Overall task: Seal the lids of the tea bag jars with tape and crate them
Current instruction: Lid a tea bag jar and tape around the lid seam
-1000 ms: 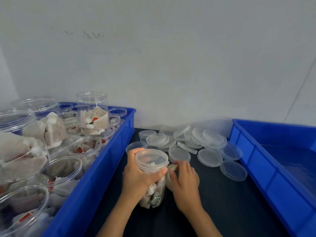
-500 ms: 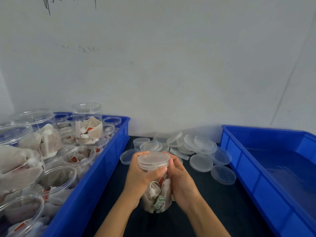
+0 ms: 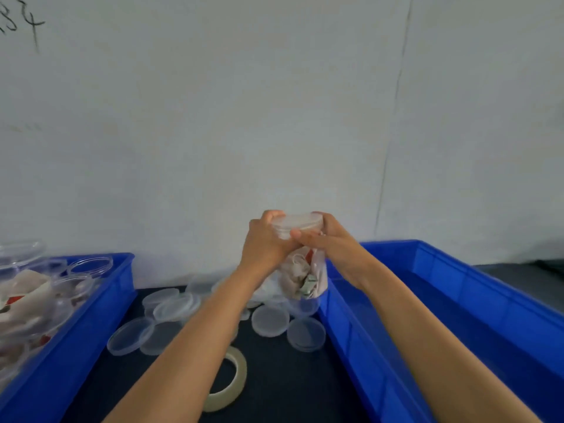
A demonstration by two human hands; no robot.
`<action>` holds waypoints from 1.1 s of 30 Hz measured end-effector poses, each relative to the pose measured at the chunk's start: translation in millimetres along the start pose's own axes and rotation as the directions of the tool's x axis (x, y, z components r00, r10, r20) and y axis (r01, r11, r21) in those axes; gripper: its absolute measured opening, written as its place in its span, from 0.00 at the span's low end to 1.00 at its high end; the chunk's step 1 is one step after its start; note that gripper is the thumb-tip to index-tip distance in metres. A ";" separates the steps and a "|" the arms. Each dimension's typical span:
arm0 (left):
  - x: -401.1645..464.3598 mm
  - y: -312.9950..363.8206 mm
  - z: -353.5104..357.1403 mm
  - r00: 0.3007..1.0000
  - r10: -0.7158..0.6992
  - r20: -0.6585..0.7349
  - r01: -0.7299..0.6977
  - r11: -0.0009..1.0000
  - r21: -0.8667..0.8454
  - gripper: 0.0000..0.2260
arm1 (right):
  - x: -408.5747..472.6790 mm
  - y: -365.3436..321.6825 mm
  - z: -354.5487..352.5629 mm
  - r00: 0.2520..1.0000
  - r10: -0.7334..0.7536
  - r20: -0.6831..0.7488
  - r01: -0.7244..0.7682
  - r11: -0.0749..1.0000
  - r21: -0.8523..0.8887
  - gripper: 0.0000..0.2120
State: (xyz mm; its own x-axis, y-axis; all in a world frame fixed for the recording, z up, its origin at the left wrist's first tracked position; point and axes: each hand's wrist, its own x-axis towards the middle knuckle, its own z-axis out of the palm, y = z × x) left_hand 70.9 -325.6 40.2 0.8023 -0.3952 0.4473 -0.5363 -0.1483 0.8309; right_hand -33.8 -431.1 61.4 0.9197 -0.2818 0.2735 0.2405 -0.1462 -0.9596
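Both hands clasp one lidded jar in the air above the bench.

The left hand (image 3: 265, 242) and right hand (image 3: 332, 244) each have their grip wrapped round the tea bag jar (image 3: 300, 277) just under its clear lid (image 3: 297, 222), held over the near wall of the right blue crate (image 3: 442, 306). Below lie loose lids (image 3: 270, 320), a tape roll (image 3: 232, 383) and the left crate (image 3: 91, 312) of jars.

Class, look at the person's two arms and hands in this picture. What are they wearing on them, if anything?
Nothing shows on them. The left hand and right hand are bare, with no gloves. Both forearms are uncovered down to the bottom edge of the picture: no sleeve, watch, bracelet or ring can be seen.
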 end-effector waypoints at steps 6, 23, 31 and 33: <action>43.9 17.8 74.4 0.994 0.029 0.108 -0.026 0.999 -0.024 0.35 | 43.9 18.7 -69.3 0.967 0.020 -0.256 -0.028 0.999 -0.029 0.35; 105.5 -101.1 177.5 0.980 -0.018 0.198 -0.070 0.902 0.425 0.27 | 124.4 158.2 -119.8 0.884 0.254 -0.393 -0.249 0.966 0.066 0.30; 110.3 -121.9 176.8 0.975 -0.016 0.222 -0.113 0.824 0.555 0.19 | 135.3 191.6 -115.7 0.903 0.239 -0.356 -0.278 0.959 -0.061 0.26; 109.9 -124.8 177.6 0.973 -0.023 0.229 -0.106 0.837 0.536 0.21 | 138.2 192.6 -112.9 0.889 0.236 -0.393 -0.310 0.941 -0.137 0.30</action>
State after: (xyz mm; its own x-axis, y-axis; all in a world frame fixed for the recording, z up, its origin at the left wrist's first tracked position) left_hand 179.4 -511.6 -73.1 0.7332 -0.5884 0.3409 -0.6749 -0.5684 0.4705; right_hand 104.5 -605.3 -78.0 0.7518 -0.6580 0.0427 -0.1016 -0.1795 -0.9785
